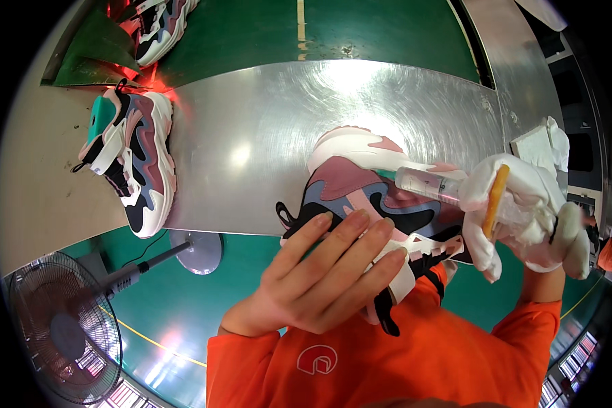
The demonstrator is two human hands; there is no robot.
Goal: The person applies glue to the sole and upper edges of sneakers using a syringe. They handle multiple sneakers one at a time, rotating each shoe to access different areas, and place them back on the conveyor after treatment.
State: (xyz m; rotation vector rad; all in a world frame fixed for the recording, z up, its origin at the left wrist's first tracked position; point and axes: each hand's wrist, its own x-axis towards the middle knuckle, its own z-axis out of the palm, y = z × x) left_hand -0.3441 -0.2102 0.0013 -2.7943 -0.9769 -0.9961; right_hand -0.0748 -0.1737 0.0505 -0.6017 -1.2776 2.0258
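Note:
My bare left hand (323, 268) lies flat over the upper of a pink, blue, black and white sneaker (367, 180), holding it on its side against my orange shirt. My right hand (523, 211), in a white glove, grips a clear plastic syringe (428, 185) with an orange plunger; its tip points left and rests against the sneaker's side near the sole. The sneaker's straps hang loose below my fingers.
A second matching sneaker (132, 160) stands on the left of the shiny metal table (265, 129). Another pair (158, 27) lies at the top left on the green belt. A standing fan (64, 333) is at the lower left. Folded white cloth (540, 143) sits at the right.

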